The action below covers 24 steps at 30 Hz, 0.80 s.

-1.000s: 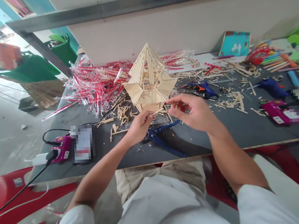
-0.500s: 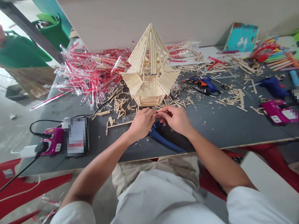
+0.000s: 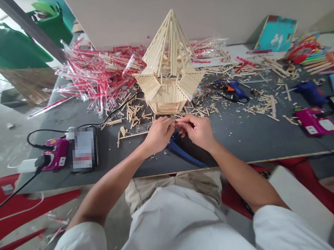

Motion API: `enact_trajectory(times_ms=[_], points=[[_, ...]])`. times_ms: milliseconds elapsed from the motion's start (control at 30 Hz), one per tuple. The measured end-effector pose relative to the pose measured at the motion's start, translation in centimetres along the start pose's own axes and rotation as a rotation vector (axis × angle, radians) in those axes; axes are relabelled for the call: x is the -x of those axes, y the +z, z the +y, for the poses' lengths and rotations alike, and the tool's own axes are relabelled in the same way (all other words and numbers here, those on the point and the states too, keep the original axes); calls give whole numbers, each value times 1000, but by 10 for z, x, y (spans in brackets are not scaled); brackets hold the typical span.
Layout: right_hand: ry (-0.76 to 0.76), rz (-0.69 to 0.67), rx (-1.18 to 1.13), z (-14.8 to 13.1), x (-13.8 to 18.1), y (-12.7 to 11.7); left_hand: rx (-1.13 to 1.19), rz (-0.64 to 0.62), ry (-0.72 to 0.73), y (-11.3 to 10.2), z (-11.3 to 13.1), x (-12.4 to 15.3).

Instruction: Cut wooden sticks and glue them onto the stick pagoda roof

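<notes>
My left hand (image 3: 159, 133) and my right hand (image 3: 198, 131) meet fingertip to fingertip above the dark table (image 3: 124, 157). The fingers of both are closed in a pinch; whatever lies between them is too small and covered to name. Under them lies a blue-handled tool (image 3: 185, 154), its head partly hidden by my hands. Just beyond my fingers stands a lantern-like model built of thin wooden sticks (image 3: 169, 91), with a pointed top. To the left of my left hand are a clear ruler (image 3: 142, 127) and a loose wooden stick (image 3: 134, 136).
Red-and-clear plastic wrappers (image 3: 97, 76) are heaped at the back left. A blue glue gun (image 3: 235, 89) and another blue glue gun (image 3: 311, 93) lie right, among stick offcuts. Purple power strips (image 3: 56, 153) and a phone (image 3: 84, 150) with cables sit near the edges.
The whole view has shifted slightly, so the table and model appear higher. My hands keep the same pinch, and nothing on the table has visibly been moved.
</notes>
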State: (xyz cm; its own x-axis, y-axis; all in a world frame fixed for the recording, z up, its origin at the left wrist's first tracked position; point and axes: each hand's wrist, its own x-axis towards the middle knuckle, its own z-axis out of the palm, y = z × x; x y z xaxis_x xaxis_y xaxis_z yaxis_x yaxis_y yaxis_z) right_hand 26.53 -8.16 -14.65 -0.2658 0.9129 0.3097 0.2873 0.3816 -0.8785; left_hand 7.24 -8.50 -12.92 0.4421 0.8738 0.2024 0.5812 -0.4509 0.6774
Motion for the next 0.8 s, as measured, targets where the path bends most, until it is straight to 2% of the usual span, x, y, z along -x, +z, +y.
enact_trajectory(times_ms=[333, 467, 700, 800], points=[[-51, 14, 25, 2, 1, 1, -27, 22, -31, 4, 2, -1], [-55, 22, 11, 0, 2, 1, -115, 87, -23, 7, 1, 2], [28, 83, -81, -8, 3, 0, -128, 98, 155, -5, 0, 6], [72, 105, -120, -7, 2, -4, -122, 79, 178, -8, -3, 5]])
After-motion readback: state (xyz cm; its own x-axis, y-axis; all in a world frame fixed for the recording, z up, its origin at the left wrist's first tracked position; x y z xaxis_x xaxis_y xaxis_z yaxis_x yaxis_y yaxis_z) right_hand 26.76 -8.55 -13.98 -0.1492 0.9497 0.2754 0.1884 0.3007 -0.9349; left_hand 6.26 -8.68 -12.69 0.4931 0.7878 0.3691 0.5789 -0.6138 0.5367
